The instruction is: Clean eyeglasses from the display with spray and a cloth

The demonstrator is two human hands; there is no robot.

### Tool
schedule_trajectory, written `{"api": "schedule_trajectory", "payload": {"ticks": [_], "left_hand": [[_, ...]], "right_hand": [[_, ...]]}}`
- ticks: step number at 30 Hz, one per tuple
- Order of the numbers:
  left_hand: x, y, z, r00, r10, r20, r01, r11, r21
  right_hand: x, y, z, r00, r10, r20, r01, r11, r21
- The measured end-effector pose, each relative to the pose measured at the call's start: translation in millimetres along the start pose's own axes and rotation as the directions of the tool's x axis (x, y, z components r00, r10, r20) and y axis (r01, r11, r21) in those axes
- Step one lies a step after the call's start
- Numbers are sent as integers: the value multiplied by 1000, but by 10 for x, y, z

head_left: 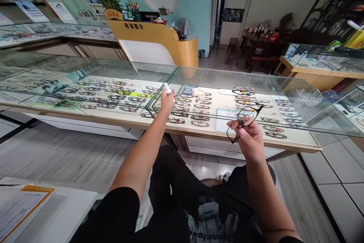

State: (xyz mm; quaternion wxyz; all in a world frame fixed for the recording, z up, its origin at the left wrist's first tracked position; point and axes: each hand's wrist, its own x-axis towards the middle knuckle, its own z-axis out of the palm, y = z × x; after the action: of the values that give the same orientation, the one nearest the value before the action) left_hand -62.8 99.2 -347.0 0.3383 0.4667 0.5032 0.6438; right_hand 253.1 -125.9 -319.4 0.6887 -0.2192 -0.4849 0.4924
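Your left hand (167,101) is wrapped around a white bottle (167,88); your right hand (250,137) pinches black glasses (241,122). Hands well apart, both at the counter (199,132).

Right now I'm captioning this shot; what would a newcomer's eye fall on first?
Probably the glasses pinched in the right hand, at the showcase. Next, the left hand gripping a white item, near the picture's middle. Behind the showcase, the yellow counter stands out against the turquoise wall.
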Motion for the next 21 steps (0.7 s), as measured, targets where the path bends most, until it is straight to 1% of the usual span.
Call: {"api": "schedule_trajectory", "payload": {"ticks": [1, 3, 4, 5, 6, 7, 8, 9, 11, 14, 17, 19, 20, 21], "left_hand": [[-84, 62, 2, 1000, -6, 19, 7, 999, -32], [-314, 224, 23, 996, -22, 89, 31, 994, -103], [-456, 324, 43, 987, -36, 154, 59, 987, -147], [-611, 435, 67, 959, -70, 274, 144, 955, -260], [-770, 551, 94, 910, -92, 404, 244, 908, -342], [-927, 668, 123, 848, -100, 520, 334, 863, -379], [-1076, 780, 151, 790, -97, 605, 405, 824, -397], [-1210, 879, 177, 737, -93, 670, 466, 787, -404], [-1424, 1023, 215, 642, -93, 761, 565, 728, -388], [-1608, 1091, 234, 532, -101, 840, 663, 667, -339], [-1696, 1045, 225, 440, -76, 895, 712, 636, -297], [-1737, 1002, 219, 393, -38, 919, 723, 630, -283], [-1756, 984, 219, 379, -19, 925, 721, 633, -282], [-1773, 968, 221, 374, -6, 927, 713, 642, -283]], "right_hand": [[-19, -6, 4, 1000, 3, 6, -3, 1000, -9], [-51, -3, 15, 1000, 17, 11, -16, 999, -34], [-66, 8, 21, 1000, 22, 10, -22, 999, -48], [-79, 24, 27, 1000, 25, 9, -25, 998, -60], [-92, 47, 31, 1000, 29, 10, -29, 997, -71], [-105, 75, 34, 999, 37, 11, -36, 996, -81], [-117, 105, 35, 999, 50, 14, -49, 995, -89], [-129, 134, 34, 998, 67, 16, -65, 993, -94], [-152, 184, 28, 994, 110, 16, -108, 989, -98], [-189, 209, 16, 985, 174, -2, -174, 981, -90], [-223, 186, 3, 973, 230, -5, -230, 972, -52], [-241, 174, -7, 966, 259, 2, -259, 965, -32], [-249, 174, -13, 963, 271, 2, -271, 962, -33], [-256, 181, -18, 959, 282, -1, -282, 959, -38]]}}
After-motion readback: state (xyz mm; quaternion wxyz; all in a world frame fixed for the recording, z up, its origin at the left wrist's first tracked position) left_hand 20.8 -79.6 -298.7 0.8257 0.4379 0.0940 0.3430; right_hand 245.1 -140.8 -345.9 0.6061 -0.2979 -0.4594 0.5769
